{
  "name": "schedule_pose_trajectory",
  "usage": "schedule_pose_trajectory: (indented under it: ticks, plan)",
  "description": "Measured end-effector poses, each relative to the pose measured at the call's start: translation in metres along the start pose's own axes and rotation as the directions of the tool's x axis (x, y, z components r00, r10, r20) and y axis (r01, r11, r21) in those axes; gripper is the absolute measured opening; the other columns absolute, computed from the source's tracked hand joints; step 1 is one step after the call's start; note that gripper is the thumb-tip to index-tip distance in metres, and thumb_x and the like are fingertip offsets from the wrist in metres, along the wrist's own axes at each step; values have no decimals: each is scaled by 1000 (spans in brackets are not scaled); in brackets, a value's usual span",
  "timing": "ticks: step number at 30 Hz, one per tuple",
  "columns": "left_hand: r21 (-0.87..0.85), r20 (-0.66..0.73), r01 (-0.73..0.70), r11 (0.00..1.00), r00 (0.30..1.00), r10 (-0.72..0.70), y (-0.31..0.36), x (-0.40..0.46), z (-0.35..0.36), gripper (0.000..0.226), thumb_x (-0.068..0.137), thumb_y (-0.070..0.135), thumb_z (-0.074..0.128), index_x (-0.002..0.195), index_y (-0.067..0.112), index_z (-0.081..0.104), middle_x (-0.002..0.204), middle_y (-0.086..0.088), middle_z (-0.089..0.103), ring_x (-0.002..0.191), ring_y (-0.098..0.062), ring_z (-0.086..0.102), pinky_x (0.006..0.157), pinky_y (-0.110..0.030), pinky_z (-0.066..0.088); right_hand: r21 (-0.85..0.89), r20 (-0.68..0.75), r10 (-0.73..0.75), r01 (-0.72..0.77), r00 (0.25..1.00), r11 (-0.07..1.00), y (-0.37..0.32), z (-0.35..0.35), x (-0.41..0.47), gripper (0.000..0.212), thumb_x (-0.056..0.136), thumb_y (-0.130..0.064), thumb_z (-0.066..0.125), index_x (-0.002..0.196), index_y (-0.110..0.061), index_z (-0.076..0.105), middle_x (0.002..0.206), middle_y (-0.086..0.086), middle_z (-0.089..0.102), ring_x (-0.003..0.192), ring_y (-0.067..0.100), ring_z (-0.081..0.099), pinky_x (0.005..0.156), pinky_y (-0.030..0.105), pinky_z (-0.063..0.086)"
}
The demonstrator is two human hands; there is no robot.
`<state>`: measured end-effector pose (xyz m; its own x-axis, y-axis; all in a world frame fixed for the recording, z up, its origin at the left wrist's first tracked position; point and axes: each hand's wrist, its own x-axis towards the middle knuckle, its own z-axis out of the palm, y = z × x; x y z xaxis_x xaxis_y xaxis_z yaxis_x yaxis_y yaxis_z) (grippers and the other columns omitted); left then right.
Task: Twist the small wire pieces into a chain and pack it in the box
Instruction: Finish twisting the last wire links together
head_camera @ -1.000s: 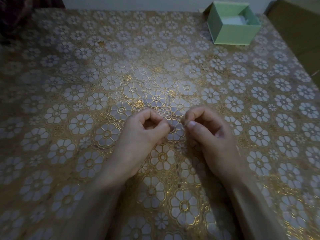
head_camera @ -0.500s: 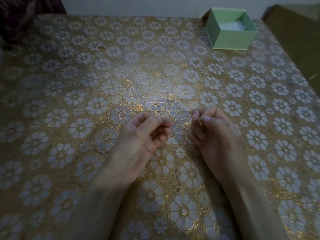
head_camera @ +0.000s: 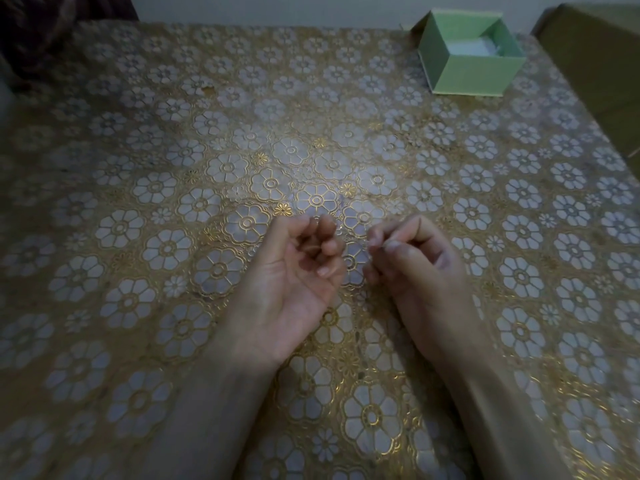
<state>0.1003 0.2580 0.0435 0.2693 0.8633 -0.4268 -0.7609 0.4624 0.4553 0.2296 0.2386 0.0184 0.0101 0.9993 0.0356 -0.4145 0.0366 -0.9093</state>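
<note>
My right hand (head_camera: 412, 271) pinches a very thin small wire piece (head_camera: 372, 242) between thumb and forefinger; only a faint pale glint of it shows at the fingertips. My left hand (head_camera: 294, 275) lies just to its left, palm turned up and fingers curled inward. Whether the left hand holds wire is too dim to tell. A narrow gap separates the two hands above the flower-patterned tablecloth (head_camera: 173, 244). The open green box (head_camera: 474, 77) stands at the far right of the table, well away from both hands, with a white lining inside.
A brown cardboard surface (head_camera: 595, 57) borders the table's far right edge, beside the box. Dark fabric (head_camera: 52, 32) sits at the far left corner. A pale wall runs behind the table's far edge.
My left hand has rolled palm-up and its fingers have curled in. The two hands have drawn slightly apart. The view has tilted so the box sits lower in the frame.
</note>
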Motion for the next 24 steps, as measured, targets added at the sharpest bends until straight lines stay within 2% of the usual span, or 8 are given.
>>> schedule_pose_trajectory:
  ticks: [5,9,11,15,20,24]
  plan:
    - [-20,36,30,999,999,-29,0,-2,0,4,72,16,49,71,14,46,62,4,53,49,-8,42,43,-15,30,98,17,28,-30,999,995,-2,2,2,10,65,-17,58,58,-24,56,68,-1,60,52,6,44,56,24,40]
    - [61,52,87,994,995,-90,2,-3,-2,9,77,18,48,69,17,45,58,6,42,50,-8,37,45,-16,28,255,31,93,-98,995,962,-6,1,4,16,74,-7,56,63,-19,54,59,-1,56,51,8,42,52,20,41]
    - [132,52,105,986,992,-113,3,-2,-4,8,78,20,49,71,18,46,58,7,40,52,-8,36,47,-17,27,282,25,94,-97,995,955,-8,0,4,13,80,-11,55,70,-18,51,54,-5,50,51,7,42,54,20,42]
    - [171,46,103,980,993,-112,2,0,-5,7,77,20,51,73,15,48,58,5,44,57,-10,43,50,-18,32,297,-34,64,-51,997,953,-11,-4,4,11,86,-16,44,77,-18,50,52,-8,48,58,7,46,63,21,45]
    - [139,42,70,988,996,-77,2,3,-8,6,74,16,55,79,15,55,57,4,48,64,-11,57,54,-17,46,260,-38,29,-18,999,965,-12,-10,5,8,89,-16,42,84,-17,47,62,-6,58,79,11,56,86,31,44]
    - [173,55,19,985,998,-29,12,3,-12,9,76,14,54,83,16,58,57,4,48,70,-11,60,66,-22,49,271,-35,17,-7,999,963,-17,-15,5,14,90,-16,41,81,-20,50,65,-7,61,76,10,58,88,33,42]
